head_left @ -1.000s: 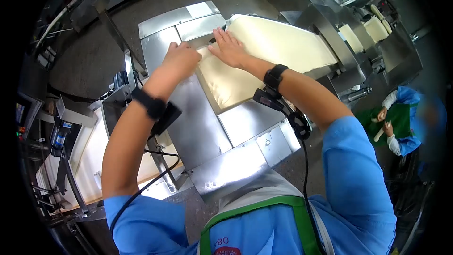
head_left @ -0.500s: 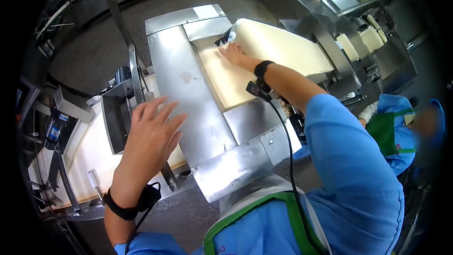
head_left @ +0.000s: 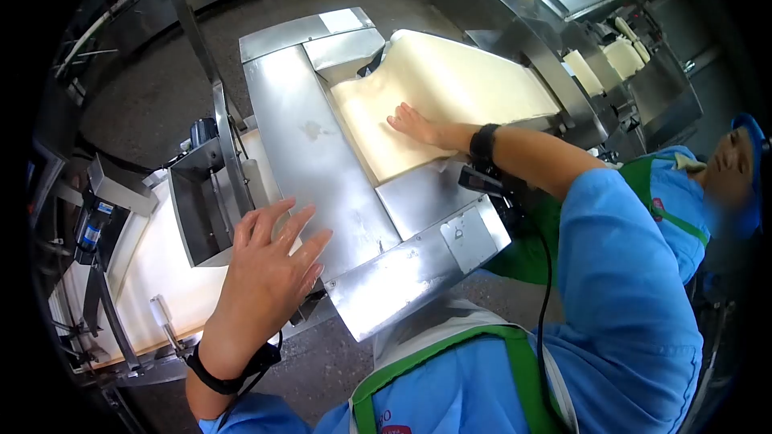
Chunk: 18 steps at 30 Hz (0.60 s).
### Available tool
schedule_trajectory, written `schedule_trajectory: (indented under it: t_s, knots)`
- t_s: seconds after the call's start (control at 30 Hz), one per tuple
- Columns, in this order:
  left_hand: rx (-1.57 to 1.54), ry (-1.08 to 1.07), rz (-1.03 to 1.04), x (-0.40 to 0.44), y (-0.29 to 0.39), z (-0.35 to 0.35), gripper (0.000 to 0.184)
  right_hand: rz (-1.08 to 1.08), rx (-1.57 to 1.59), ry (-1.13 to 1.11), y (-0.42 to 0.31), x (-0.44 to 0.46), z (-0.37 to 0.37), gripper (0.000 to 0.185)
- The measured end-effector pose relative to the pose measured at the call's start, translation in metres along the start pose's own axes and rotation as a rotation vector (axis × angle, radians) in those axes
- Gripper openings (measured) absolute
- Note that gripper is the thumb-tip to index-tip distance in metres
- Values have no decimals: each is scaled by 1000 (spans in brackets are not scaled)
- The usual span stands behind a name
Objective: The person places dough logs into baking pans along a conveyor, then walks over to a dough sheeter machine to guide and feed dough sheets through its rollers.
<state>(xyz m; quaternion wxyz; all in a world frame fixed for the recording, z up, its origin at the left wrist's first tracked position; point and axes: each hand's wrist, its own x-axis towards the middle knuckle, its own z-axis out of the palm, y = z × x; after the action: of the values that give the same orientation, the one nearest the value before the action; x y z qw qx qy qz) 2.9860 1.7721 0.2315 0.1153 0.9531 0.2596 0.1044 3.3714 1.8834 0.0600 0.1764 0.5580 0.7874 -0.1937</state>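
Note:
A wide pale dough sheet [head_left: 474,84] runs down from the rollers at the right into a recess of the metal machine [head_left: 310,145]. My right hand [head_left: 414,124] rests on the sheet over the recess, fingers spread and holding nothing. Part of the dough lies flat under and around that hand, reaching the recess's left edge. My left hand [head_left: 277,261] is raised to the left of the metal cover, palm down, fingers apart, with nothing in it.
Another pale sheet lies on a lower conveyor [head_left: 173,289] at the left, beside a metal trough [head_left: 205,209]. At the right stands a person in blue with a green apron [head_left: 667,201]. Metal rollers [head_left: 563,80] with dough pieces are behind the sheet.
My left hand has left the recess and come back to the near left, its fingers spreading. My right hand has moved right and nearer me. Dough now covers the recess's far end. The person has come closer.

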Motion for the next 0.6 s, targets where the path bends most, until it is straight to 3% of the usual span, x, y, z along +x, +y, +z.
schedule_trajectory:
  t_s: [0.07,0.13,0.2,0.27,0.33,0.47,0.57,0.6]
  knots:
    - [1,-22,-6,-8,4,1,37,-103,-63,156,-17,-18,-4,69]
    - [-8,-42,-28,-18,4,0,38,434,889,131,-96,-61,-70,76]
    - [-15,-38,-41,-30,2,-5,38,322,909,70,-86,-17,-40,83]
    - [-32,-32,-57,-42,5,-1,38,320,879,109,-119,-21,-52,84]
    - [-30,32,-94,-54,5,5,36,294,503,327,-121,-3,-58,84]
    - [-109,-22,-161,-89,18,9,39,389,489,391,-129,2,-81,85]
    - [-120,-32,-257,-129,26,13,41,214,643,316,-178,-2,-107,82]
    - [-109,-28,-255,-142,28,16,41,189,677,494,-208,7,-104,75]
